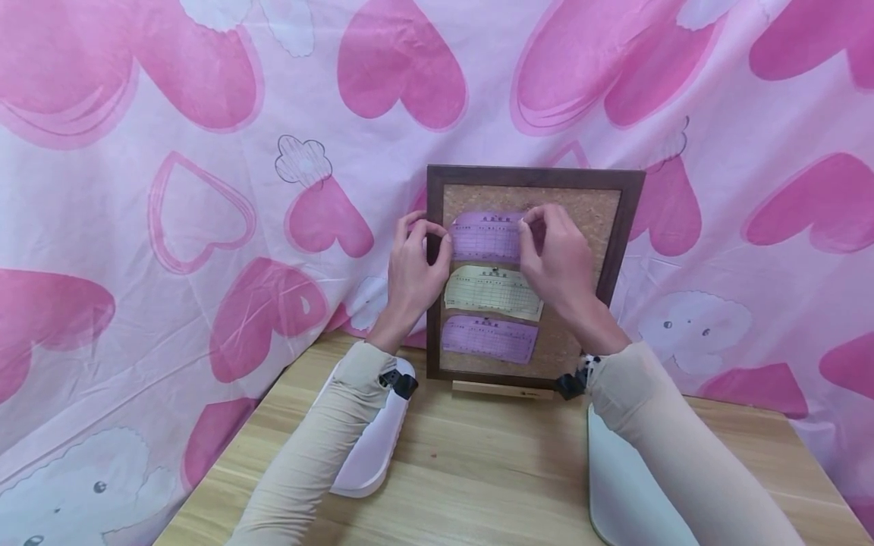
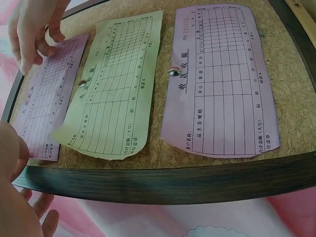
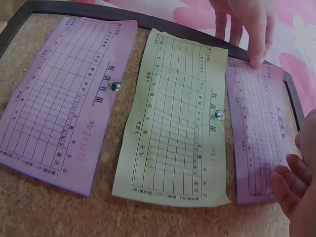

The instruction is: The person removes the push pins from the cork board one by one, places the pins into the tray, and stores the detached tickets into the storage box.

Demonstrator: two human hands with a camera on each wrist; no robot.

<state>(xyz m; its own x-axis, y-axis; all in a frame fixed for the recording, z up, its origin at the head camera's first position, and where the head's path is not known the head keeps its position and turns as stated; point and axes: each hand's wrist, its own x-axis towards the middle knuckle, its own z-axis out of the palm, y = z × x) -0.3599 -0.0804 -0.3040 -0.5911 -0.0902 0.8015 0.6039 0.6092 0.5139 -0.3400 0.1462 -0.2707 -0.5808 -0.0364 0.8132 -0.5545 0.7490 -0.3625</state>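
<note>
A purple receipt slip [image 1: 486, 243] lies against the upper part of a framed corkboard [image 1: 594, 208]. My left hand [image 1: 418, 265] holds its left edge between thumb and fingers. At its upper right corner, my right hand [image 1: 561, 254] pinches the paper. Below it, a pale yellow receipt slip [image 2: 116, 84] hangs from a clear push pin [image 3: 219, 115]. Lowest is another purple receipt slip [image 2: 217, 84], fixed by its own push pin [image 3: 114, 86]. No pin shows on the top slip; the fingertips partly cover its ends.
The board stands upright on a wooden table [image 1: 471, 462], with a light wood strip [image 1: 501, 390] at its foot. A white rounded object [image 1: 372, 455] lies under the left forearm. A pale flat panel [image 1: 624, 485] sits beneath the right forearm. Behind hangs a pink heart-patterned cloth [image 1: 403, 68].
</note>
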